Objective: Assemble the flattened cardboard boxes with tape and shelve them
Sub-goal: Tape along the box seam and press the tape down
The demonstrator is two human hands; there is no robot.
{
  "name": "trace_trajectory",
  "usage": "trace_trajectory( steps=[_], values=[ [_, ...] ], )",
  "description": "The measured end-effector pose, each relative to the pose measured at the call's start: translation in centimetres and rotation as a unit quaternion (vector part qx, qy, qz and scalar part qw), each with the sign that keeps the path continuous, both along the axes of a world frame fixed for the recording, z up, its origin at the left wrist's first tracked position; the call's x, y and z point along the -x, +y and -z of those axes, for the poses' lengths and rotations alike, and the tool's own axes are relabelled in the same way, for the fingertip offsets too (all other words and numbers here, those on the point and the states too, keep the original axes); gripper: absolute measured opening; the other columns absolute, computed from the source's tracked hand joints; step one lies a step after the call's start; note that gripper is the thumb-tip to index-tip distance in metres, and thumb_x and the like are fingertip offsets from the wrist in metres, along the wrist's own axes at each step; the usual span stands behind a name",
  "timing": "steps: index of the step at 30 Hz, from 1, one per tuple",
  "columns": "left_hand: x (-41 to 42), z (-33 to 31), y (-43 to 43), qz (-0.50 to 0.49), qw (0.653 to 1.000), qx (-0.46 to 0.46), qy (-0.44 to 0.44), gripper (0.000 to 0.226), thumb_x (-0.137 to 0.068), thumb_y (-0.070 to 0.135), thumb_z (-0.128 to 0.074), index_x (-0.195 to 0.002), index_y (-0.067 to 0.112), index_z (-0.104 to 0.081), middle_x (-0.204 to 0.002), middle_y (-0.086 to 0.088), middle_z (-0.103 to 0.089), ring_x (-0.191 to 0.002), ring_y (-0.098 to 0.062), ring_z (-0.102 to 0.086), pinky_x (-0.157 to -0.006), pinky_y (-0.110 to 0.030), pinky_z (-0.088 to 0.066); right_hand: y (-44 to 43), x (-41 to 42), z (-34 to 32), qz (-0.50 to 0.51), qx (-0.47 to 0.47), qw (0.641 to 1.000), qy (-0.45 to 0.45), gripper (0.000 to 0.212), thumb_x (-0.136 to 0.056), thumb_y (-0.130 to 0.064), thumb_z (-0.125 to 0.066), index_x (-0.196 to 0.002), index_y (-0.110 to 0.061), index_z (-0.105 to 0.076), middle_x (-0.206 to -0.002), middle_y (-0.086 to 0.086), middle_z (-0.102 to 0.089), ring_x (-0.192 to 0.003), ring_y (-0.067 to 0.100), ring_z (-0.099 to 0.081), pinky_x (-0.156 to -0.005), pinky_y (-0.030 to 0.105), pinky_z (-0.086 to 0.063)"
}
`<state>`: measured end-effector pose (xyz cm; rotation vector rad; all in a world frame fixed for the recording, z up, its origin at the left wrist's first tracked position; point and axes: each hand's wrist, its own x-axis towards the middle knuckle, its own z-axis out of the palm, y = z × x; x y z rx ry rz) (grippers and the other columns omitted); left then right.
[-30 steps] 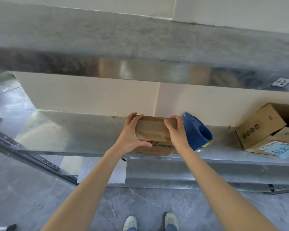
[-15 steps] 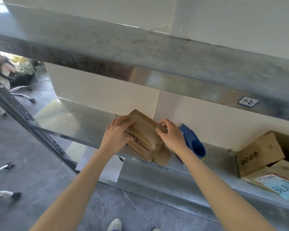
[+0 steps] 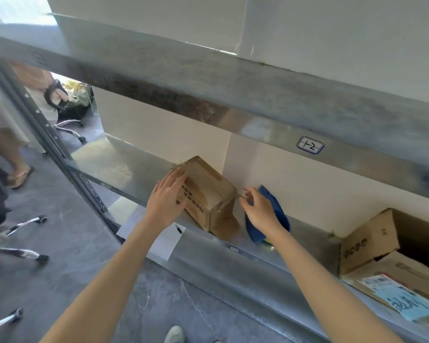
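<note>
1. The cardboard box [image 3: 208, 191] sits on the metal shelf [image 3: 134, 167] between the two grips. It is turned askew, with one corner pointing away from them toward the wall.
2. The left grip [image 3: 167, 201] lies flat on the box face nearest it, fingers straight and spread. It presses rather than clasps.
3. The right grip [image 3: 260, 211] hangs just clear of the box's other side, fingers loosely bent and holding nothing I can make out. The blue tape dispenser [image 3: 284, 220] lies directly beneath it.
4. The step looks like seating the box. Push steadily from the left grip's palm and swing the box square to the wall.
5. Bring the right grip onto the opposite face as a stop, so the box does not slide into the dispenser.
6. A loose flap [image 3: 227, 227] juts from the base toward the right grip's wrist. Tuck it under, or it may snag.
</note>
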<state>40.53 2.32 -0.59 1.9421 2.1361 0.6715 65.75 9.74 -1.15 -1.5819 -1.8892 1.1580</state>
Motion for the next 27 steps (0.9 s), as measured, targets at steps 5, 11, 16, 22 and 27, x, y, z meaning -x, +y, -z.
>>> trace_trajectory(
  steps=[5,11,16,22,27],
  values=[
    [-0.1,-0.5,-0.8,-0.017,0.998,-0.016,0.066,0.07,-0.096,0.036,-0.06,-0.155,0.022,-0.026,-0.162,0.002,-0.024,-0.147,-0.018,-0.027,-0.121,-0.038,-0.018,-0.1,-3.4,0.5,0.025,-0.132,0.978,-0.157,0.033,-0.099,-0.019,-0.053,-0.13,-0.009,-0.05,-0.123,0.014,-0.054,-0.109,0.032,-0.055,-0.082,0.032,-0.043],
    [-0.6,-0.1,-1.4,-0.024,0.992,-0.018,0.122,0.068,-0.098,0.044,-0.051,-0.156,0.02,-0.025,-0.162,0.002,-0.024,-0.146,-0.019,-0.028,-0.122,-0.038,-0.014,-1.5,-4.7,2.6,-0.013,-0.023,0.975,-0.219,0.061,-0.103,-0.036,-0.046,-0.154,-0.025,-0.015,-0.103,0.013,-0.062,-0.083,0.027,-0.062,-0.061,0.033,-0.047],
    [-0.9,0.2,-1.7,-0.013,0.99,-0.007,0.143,0.067,-0.099,0.043,-0.05,-0.156,0.02,-0.023,-0.163,0.003,-0.02,-0.148,-0.019,-0.023,-0.124,-0.041,-0.007,-1.4,-4.1,3.6,-0.023,0.016,0.976,-0.216,0.085,-0.1,-0.036,-0.052,-0.155,-0.032,0.013,-0.088,0.01,-0.067,-0.067,0.022,-0.062,-0.053,0.029,-0.046],
    [-0.7,0.2,-1.7,-0.004,0.99,-0.003,0.138,0.064,-0.098,0.035,-0.055,-0.154,0.018,-0.029,-0.161,0.0,-0.026,-0.148,-0.022,-0.025,-0.123,-0.045,-0.008,-0.1,-4.0,3.4,0.013,0.062,0.987,-0.147,0.092,-0.097,-0.013,-0.056,-0.154,-0.039,0.011,-0.109,0.019,-0.064,-0.069,0.025,-0.058,-0.059,0.036,-0.048],
    [-0.2,0.3,-1.5,0.0,0.992,-0.002,0.124,0.062,-0.098,0.032,-0.056,-0.154,0.019,-0.031,-0.161,0.0,-0.027,-0.149,-0.021,-0.022,-0.123,-0.046,-0.007,1.4,-4.1,2.2,0.047,0.1,0.982,-0.151,0.1,-0.088,-0.002,-0.06,-0.153,-0.048,0.002,-0.124,0.02,-0.057,-0.089,0.033,-0.061,-0.075,0.042,-0.055]
  ],
)
